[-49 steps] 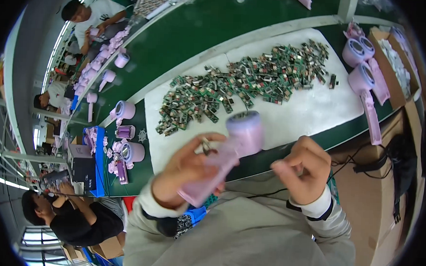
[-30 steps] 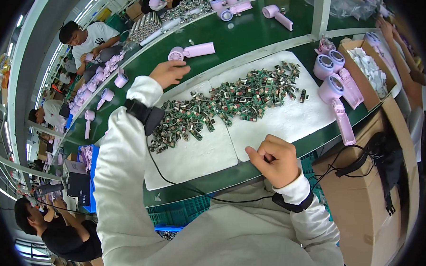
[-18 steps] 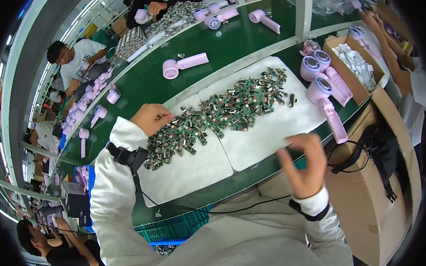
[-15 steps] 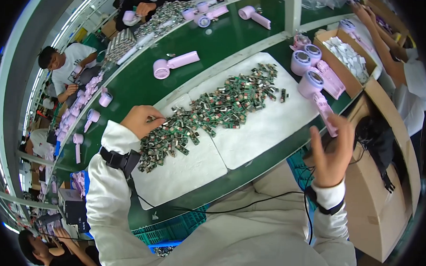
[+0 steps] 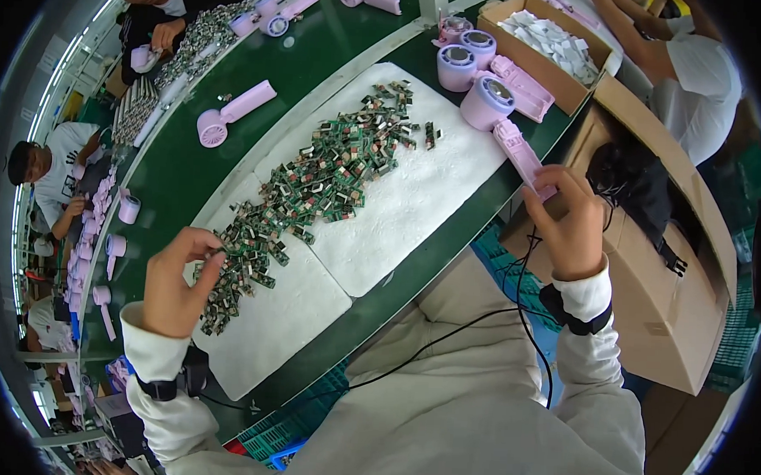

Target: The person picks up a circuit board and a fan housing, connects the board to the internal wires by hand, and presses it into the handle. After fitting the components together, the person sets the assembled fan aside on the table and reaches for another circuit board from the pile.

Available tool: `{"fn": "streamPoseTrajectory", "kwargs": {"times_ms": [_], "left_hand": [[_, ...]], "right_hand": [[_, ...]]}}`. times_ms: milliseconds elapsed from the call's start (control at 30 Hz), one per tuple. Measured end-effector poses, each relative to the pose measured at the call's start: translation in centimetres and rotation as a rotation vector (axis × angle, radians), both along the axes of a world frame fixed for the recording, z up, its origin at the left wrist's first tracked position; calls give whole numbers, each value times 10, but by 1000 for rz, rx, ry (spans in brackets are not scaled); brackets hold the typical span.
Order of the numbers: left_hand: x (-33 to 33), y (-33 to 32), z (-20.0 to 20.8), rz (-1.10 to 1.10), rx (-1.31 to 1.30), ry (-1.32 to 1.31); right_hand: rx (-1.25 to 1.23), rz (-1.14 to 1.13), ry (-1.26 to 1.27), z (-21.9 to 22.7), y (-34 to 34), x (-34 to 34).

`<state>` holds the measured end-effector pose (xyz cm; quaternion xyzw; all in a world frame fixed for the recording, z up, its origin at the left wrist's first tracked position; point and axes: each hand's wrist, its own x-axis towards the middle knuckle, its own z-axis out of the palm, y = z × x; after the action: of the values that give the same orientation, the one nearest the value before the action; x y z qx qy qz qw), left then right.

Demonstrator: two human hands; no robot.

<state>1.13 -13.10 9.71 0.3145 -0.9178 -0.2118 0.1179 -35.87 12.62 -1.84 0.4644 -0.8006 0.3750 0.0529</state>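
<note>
A long heap of small green circuit boards point(image 5: 332, 172) lies across white foam sheets point(image 5: 416, 205) on the green bench. At the heap's near left end is my left hand point(image 5: 179, 284), thumb and forefinger pinched on a small dark piece that looks like one of these boards. My right hand point(image 5: 572, 220) is closed on the near end of a lilac handheld fan's handle point(image 5: 518, 150). The fan's round head point(image 5: 488, 103) rests farther off on the bench, beside the foam. Its handle lies open like a trough.
More fan heads point(image 5: 457, 67) and a handle shell point(image 5: 523, 89) stand by a carton of white pieces point(image 5: 550, 45). Another fan point(image 5: 233, 112) lies beyond the rail. An open carton point(image 5: 651, 275) holds a black bag at right. Cables cross my lap. Several people work around the benches.
My right hand has gone from open in the air to gripping the fan's handle. My left hand has drawn slightly back from the heap, still pinched. The view has shifted to the right.
</note>
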Motion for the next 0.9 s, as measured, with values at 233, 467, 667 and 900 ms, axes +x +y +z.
{"fn": "streamPoseTrajectory", "kwargs": {"times_ms": [233,467,667,900], "left_hand": [[1,72,-15,-179,82,-127],[26,88,-43,-161,65,-51],[34,93,-66,-13,-35,136],[21,97,-66,64,-129,123]], "right_hand": [[-2,-22,-381,9,-16,-12],[-33,52,-263,1,-17,-32],[-80,174,104,39,-2,34],[137,542,141,34,-4,104]]}}
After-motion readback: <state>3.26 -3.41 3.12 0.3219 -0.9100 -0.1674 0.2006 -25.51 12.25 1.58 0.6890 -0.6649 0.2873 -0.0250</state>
